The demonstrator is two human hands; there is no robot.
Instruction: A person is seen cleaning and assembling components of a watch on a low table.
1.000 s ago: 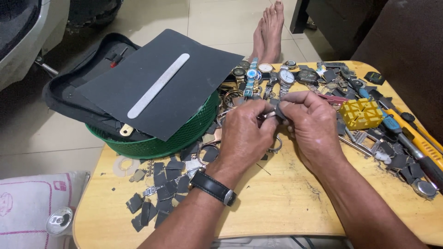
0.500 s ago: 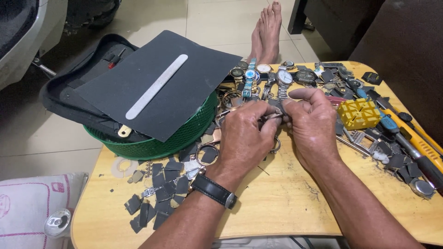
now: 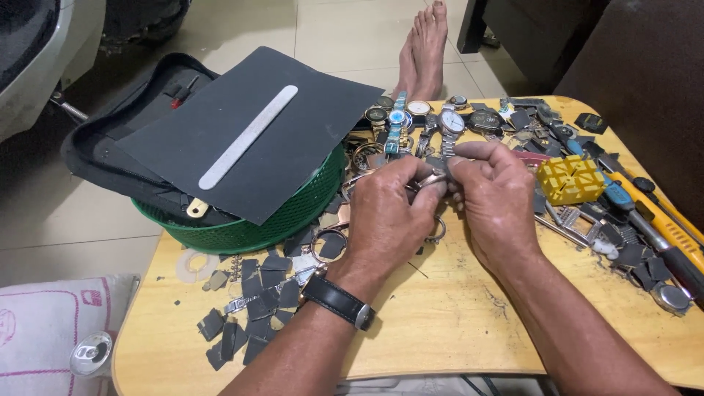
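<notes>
Cluttered wooden table [image 3: 455, 315], left hand [image 3: 389, 213] and right hand [image 3: 495, 198] fingers pinching metal watch band [image 3: 433, 178] between them

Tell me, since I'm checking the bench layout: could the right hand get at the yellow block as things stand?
Probably yes. The yellow block sits on the wooden table just beside the right hand, with nothing standing between them. But that hand and the left hand both pinch a small metal watch part, which it would have to let go of.

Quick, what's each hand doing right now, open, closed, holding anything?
Left hand: closed, pinching a metal watch.
Right hand: closed on the same watch from the other side.
</notes>
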